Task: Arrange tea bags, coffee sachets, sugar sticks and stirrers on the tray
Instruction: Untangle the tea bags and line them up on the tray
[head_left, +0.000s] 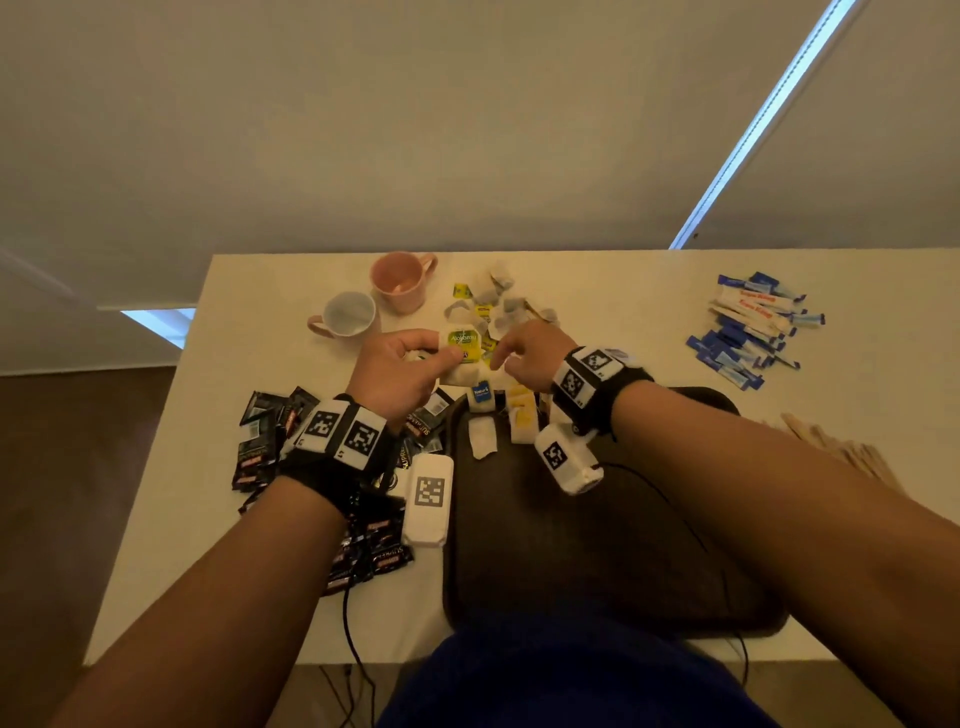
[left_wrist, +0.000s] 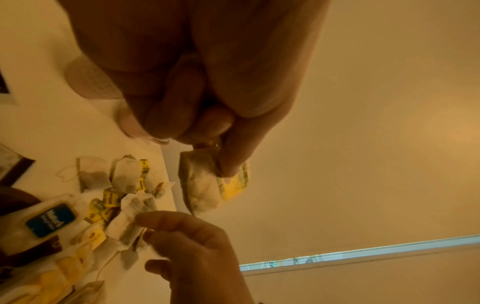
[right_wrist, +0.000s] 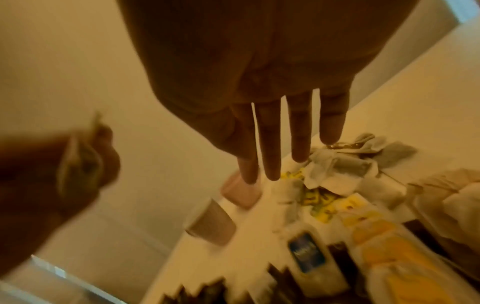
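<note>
Dark tray (head_left: 597, 545) holding a few tea bags (head_left: 521, 415) at its far-left corner, left hand (head_left: 400, 374) pinching a green-labelled tea bag (head_left: 460, 340), right hand (head_left: 530, 358) hovering, fingers spread.

White table (head_left: 623, 280) – beige wall (head_left: 467, 130) (dim light).

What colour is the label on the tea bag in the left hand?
Green and yellow on the tea bag that the left hand pinches; clearest in the head view.

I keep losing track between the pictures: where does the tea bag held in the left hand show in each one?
Head: tea bag, centre, above the table.
Left wrist, centre, below the fingertips.
Right wrist, left edge, blurred.
Shared landmark: blue-labelled sachet.
</note>
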